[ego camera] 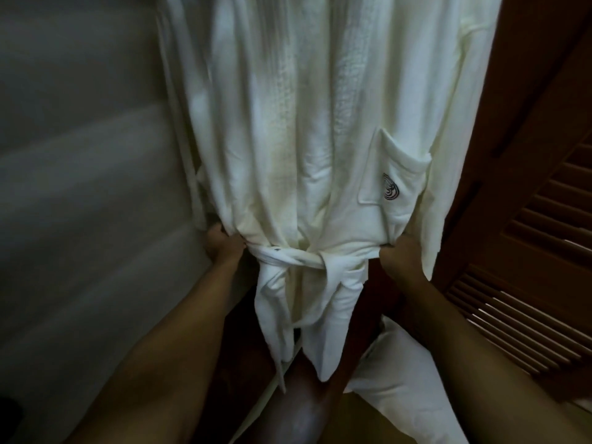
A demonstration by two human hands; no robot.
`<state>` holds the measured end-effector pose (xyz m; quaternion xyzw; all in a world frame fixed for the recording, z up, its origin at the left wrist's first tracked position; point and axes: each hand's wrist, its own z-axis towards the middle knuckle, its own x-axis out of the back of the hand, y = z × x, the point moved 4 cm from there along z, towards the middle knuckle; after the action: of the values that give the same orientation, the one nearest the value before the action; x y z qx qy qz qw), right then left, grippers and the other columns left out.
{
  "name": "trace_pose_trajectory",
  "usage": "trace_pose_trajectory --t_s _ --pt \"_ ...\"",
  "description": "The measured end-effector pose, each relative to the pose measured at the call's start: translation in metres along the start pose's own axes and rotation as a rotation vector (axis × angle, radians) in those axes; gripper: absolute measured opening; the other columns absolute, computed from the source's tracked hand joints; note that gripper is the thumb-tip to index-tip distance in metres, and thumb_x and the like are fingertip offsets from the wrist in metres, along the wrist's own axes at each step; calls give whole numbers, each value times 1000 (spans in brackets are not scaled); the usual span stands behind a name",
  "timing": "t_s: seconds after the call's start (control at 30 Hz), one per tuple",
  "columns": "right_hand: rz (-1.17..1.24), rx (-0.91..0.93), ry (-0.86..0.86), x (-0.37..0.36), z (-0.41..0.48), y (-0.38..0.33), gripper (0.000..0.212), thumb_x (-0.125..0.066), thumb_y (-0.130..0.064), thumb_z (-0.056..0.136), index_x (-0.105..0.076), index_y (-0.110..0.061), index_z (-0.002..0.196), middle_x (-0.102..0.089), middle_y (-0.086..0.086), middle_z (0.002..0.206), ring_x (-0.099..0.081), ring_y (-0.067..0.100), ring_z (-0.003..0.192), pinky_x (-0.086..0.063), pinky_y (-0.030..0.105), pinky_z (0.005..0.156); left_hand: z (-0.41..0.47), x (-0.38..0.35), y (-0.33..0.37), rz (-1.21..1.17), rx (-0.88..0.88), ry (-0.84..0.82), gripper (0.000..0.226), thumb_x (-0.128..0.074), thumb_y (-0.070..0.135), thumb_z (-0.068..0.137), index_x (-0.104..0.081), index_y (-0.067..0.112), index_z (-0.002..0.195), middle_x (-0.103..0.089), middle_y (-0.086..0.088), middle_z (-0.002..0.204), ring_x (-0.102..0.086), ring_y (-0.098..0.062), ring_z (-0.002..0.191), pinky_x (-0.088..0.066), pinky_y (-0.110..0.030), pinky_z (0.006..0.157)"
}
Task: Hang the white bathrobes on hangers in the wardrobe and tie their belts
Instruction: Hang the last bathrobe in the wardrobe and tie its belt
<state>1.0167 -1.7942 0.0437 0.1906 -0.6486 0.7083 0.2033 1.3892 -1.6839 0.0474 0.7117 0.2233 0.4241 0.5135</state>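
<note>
Head view — white bathrobe [304, 139] hanging in wardrobe [525, 91], belt [288, 257] knotted, left hand [224, 246], right hand [397, 256] gripping its waist

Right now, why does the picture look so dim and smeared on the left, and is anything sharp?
Head view: low light, lower corners in shadow; head view, left: the grey wall is streaked by motion blur; head view, centre: the bathrobe is soft, yet its pocket logo and knotted belt read clearly; no glare.

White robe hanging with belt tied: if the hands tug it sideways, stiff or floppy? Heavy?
Probably floppy: the bathrobe hangs in soft folds, bunched at the belt. Likely swings: its lower end hangs free. Thick-looking cloth, perhaps weighty; left hand and right hand grip its waist.
</note>
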Motion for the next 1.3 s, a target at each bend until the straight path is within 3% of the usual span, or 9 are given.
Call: trace_pose_trajectory --t_s 0.23,0.37,0.5,0.57,0.67,0.8,0.97,1.17,1.3 --pt "-139 -121 -77 8 -6 -13 28 -59 -10 95 -55 -3 122 -56 9 107 -56 27 99 -45 35 85 -9 -31 16 0 -13 -131 40 -82 13 79 -59 10 111 -63 -6 100 -64 -25 95 -45 -30 75" --pt "-250 -197 -148 -4 -27 -5 16 -51 -19 98 -59 -9 107 -63 14 107 -62 35 102 -50 39 83 -26 -44 -1 67 -35 -202 63 -79 35 73 -56 7 125 -66 -5 121 -65 -25 110 -52 -36 92" --pt "-379 -69 -269 -41 -54 -16 26 -57 -37 97 -63 -11 94 -67 6 91 -66 28 91 -50 35 75 -58 -56 -11 144 -264 -70 20 -61 20 82 -54 10 98 -63 -15 102 -63 -34 96 -48 -36 83" --pt "-262 -36 -200 -56 -65 -17 37 -67 -46 91 -60 -13 107 -63 -1 96 -63 20 92 -49 33 78 -76 -75 -23 234 -306 -179 13 -57 25 87 -56 13 89 -63 -8 94 -62 -28 90 -48 -33 79" --pt "-220 -98 -203 -78 -71 -8 60 -68 -62 84 -46 -19 120 -56 -5 103 -55 17 94 -53 41 85 -89 -106 -55 412 -2 -500 50 -53 57 93 -70 12 107 -71 -2 96 -70 -26 92 -56 -34 84" --pt "-102 -27 -276 -96 -67 -2 38 -72 -30 90 -42 -17 109 -55 -8 87 -58 16 77 -42 30 69 -91 -129 -66 -203 462 -616 46 -65 44 98 -67 5 122 -77 -9 94 -73 -19 75 -56 -27 56" --pt "55 118 -203 -73 -75 -22 17 -68 -10 91 -55 -19 98 -58 -12 86 -56 -3 78 -41 10 68 -72 -132 -49 -597 515 -463 27 -59 9 102 -60 -1 127 -67 -21 112 -68 -27 86 -57 -33 66" --pt "-103 366 -179 -77 -111 17 26 -51 4 91 -49 -21 84 -47 -11 84 -51 1 77 -36 12 68 -44 -137 -59 -477 399 -481 35 -60 6 99 -59 -9 131 -69 -23 121 -72 -31 100 -61 -45 88" --pt "-219 406 -374 -102 -121 67 13 -53 -12 99 -60 -23 98 -49 -16 93 -47 -5 79 -41 22 72 -49 -126 -63 160 145 -664 58 -68 49 89 -62 11 133 -70 -14 121 -70 -29 103 -60 -42 86"
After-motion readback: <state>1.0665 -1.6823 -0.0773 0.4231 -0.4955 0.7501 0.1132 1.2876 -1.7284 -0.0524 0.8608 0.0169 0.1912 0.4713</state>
